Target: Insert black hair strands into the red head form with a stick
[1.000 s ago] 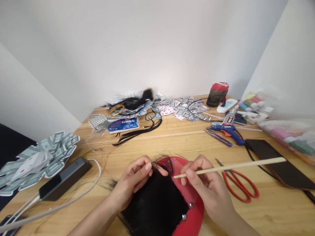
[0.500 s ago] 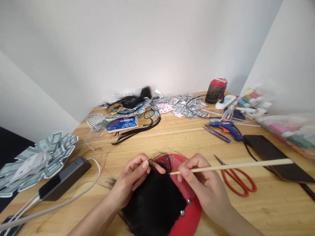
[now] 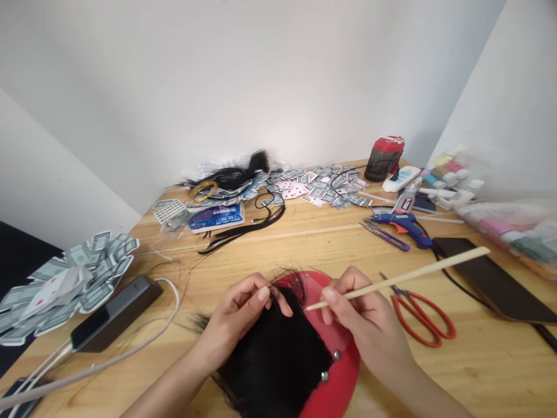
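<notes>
Pinching a thin strand (image 3: pixel 275 292) of black hair in the left hand (image 3: pixel 246 316), holding thumb and finger together on it and pointing another finger out past it. Gripping a pale stick (image 3: pixel 435 269) in the right hand (image 3: pixel 361 307), wrapping the fingers round its thinner part and slanting its thick end up to the right. Aiming the tip at the right edge of the hair (image 3: pixel 278 360), near the left hand's outstretched finger; being unable to tell whether it touches. Working over the hair on a red pad (image 3: pixel 339 389), at the near side of the table (image 3: pixel 322 249); seeing two pins (image 3: pixel 337 355) at the hair's right edge. Having scissors (image 3: pixel 421 318) just right of the right hand; seeing snips (image 3: pixel 387 237) and a glue gun (image 3: pixel 398 219) beyond them. Facing scattered cards (image 3: pixel 331 186) by the wall, a jar (image 3: pixel 383 162) to their right and a blue packet (image 3: pixel 216 217) to their left. Seeing a black box (image 3: pixel 115 313) farther left, beside a card fan (image 3: pixel 100 261).
</notes>
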`<state>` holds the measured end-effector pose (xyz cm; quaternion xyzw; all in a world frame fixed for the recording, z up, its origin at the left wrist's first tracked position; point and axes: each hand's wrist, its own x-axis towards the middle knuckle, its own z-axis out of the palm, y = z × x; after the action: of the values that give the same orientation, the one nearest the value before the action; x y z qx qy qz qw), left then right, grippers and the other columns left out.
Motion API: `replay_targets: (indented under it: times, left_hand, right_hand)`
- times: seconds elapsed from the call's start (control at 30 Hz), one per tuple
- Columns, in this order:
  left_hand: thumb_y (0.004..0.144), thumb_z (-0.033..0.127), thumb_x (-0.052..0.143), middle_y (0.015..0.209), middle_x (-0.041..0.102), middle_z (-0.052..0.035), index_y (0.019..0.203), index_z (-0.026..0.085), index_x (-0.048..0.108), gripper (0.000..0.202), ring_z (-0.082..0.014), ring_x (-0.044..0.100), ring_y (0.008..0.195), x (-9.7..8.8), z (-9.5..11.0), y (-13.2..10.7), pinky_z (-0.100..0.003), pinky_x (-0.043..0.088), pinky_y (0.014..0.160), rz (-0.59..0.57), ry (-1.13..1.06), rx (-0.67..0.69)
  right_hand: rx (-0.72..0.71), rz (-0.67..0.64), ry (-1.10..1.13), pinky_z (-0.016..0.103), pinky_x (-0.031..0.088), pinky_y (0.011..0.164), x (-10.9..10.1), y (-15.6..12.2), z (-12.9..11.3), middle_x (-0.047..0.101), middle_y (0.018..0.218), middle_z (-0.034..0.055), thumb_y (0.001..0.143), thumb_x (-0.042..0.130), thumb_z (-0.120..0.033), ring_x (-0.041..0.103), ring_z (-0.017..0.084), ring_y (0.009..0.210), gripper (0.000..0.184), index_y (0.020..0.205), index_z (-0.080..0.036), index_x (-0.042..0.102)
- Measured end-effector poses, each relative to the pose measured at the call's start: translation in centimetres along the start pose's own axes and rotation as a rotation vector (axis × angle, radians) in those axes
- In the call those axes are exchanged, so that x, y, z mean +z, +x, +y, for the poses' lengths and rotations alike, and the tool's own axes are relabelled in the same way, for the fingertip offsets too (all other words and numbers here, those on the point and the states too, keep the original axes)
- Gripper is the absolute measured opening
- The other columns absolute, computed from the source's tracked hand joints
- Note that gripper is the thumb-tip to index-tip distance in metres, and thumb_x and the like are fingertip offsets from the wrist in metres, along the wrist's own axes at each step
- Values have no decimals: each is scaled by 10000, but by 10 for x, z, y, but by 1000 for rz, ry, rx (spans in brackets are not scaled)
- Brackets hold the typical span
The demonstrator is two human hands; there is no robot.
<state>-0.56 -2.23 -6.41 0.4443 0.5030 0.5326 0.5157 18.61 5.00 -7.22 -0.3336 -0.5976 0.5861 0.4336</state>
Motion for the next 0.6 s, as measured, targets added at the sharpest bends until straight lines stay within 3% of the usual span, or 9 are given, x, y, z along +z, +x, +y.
replay_targets:
  times: [0.07, 0.17, 0.53, 0.6]
  left_hand:
    - [947, 455, 587, 829, 763, -71, 762, 186, 551, 328, -119, 558, 628, 0, 1, -1, -224, 354, 564, -8, 44, 10]
    - [954, 458, 572, 845, 766, -70, 762, 193, 555, 328, -165, 618, 779, 0, 3, -2, -254, 404, 681, -24, 97, 14]
    - [967, 452, 552, 860, 763, -51, 777, 188, 581, 326, -171, 629, 825, 0, 8, -3, -267, 421, 762, -49, 174, 61]
    - [962, 450, 562, 862, 765, -59, 769, 185, 578, 328, -158, 619, 782, 0, 8, -3, -253, 420, 718, -48, 166, 53]
  right_hand:
    - [-2, 0, -9, 266, 379, 519, 0, 0, 1, 558, 565, -27, 892, 650, -517, 493, 142, 517, 398, 634, -236, 538]
    - [-9, -3, -31, 273, 388, 534, 0, -1, 2, 557, 566, -25, 899, 634, -524, 507, 150, 528, 408, 634, -240, 511]
    - [-3, 69, -65, 256, 370, 503, 4, -3, -4, 530, 545, -42, 919, 624, -475, 471, 125, 492, 393, 626, -236, 518]
    - [15, 85, -45, 252, 351, 491, 4, -3, -3, 522, 541, -47, 917, 631, -472, 444, 118, 482, 392, 629, -233, 516]
